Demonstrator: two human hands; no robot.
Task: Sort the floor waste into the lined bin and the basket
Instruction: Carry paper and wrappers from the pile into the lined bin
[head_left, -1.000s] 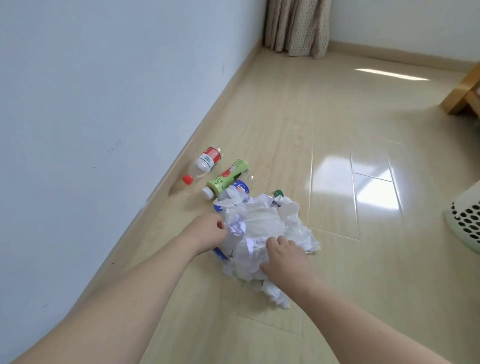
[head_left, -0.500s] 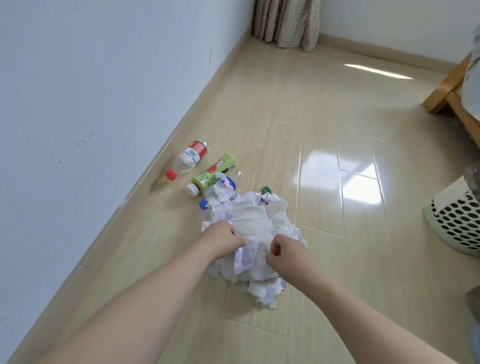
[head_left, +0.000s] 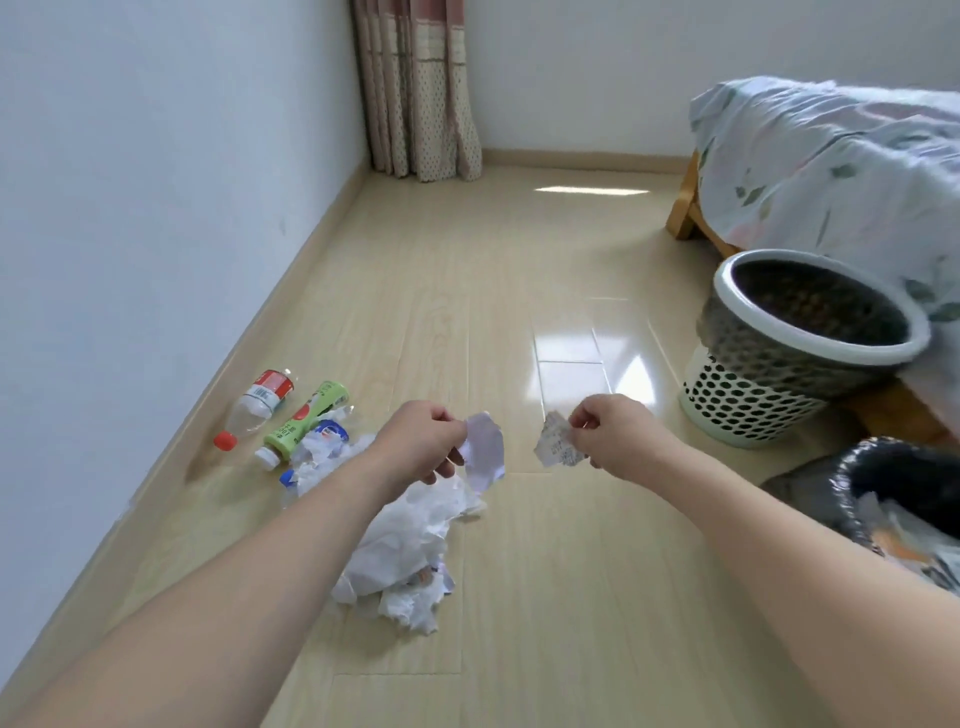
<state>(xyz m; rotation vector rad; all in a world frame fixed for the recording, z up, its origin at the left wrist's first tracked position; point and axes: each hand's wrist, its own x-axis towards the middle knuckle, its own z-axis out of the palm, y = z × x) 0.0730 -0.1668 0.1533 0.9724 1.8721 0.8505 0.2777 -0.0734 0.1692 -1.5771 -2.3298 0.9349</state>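
At frame centre my left hand (head_left: 423, 447) pinches a white paper scrap (head_left: 485, 451), my right hand (head_left: 608, 435) a printed one (head_left: 557, 448), lifted clear for binning. The paper heap (head_left: 405, 545) and bottles (head_left: 280, 415) lie lower left; the lined bin (head_left: 852, 499) sits lower right, the basket (head_left: 769, 384) above it.

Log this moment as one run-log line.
left hand: pinches paper scrap | right hand: pinches printed scrap | paper pile: on floor
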